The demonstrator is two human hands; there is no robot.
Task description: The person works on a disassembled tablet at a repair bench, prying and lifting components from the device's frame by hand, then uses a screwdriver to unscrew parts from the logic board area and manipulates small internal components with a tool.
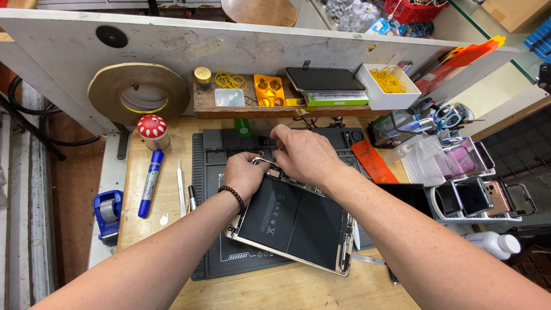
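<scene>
An opened tablet (295, 221), its black battery cells exposed, lies tilted on a grey repair mat (209, 252) on the wooden table (155, 201). Both hands meet at its upper edge: the left hand (244, 175) grips the top corner, while the right hand (304, 155) seems to pinch something small there. A blue marker (150, 182) lies well left.

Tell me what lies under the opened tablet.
A dark grey rubber work mat on the wooden bench lies under the opened tablet. The mat's middle is covered.
</scene>
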